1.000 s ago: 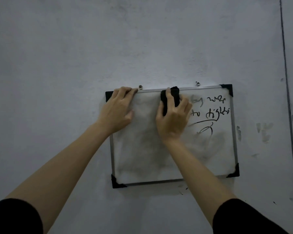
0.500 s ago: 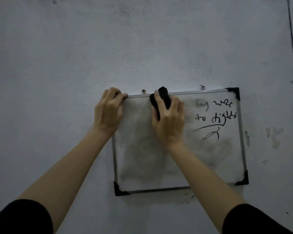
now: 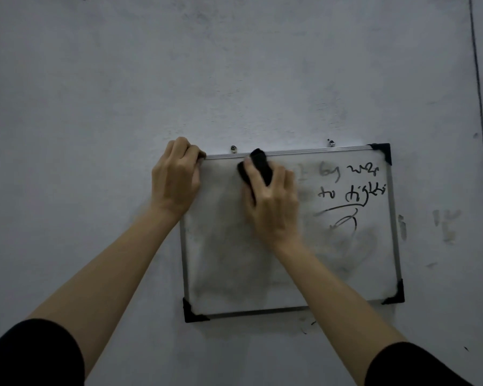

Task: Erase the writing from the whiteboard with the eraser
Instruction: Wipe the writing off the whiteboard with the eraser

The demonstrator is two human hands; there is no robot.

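Observation:
A small whiteboard [image 3: 374,268] with a metal frame and black corner caps hangs on the wall. Black handwriting [image 3: 352,188] fills its upper right; the left and middle are smeared grey. My right hand [image 3: 271,207] grips a black eraser [image 3: 258,168] and presses it against the board near the top edge, left of the writing. My left hand [image 3: 176,179] curls over the board's top left corner and hides that corner cap.
The board hangs from two small screws [image 3: 233,148] on a scuffed grey wall [image 3: 234,65]. A dark vertical line [image 3: 480,107] runs down the wall at the far right. Faint smudges [image 3: 446,224] mark the wall right of the board.
My right hand has slid the eraser leftward along the board's top edge. My left hand has shifted left onto the top left corner, its fingers curling tighter.

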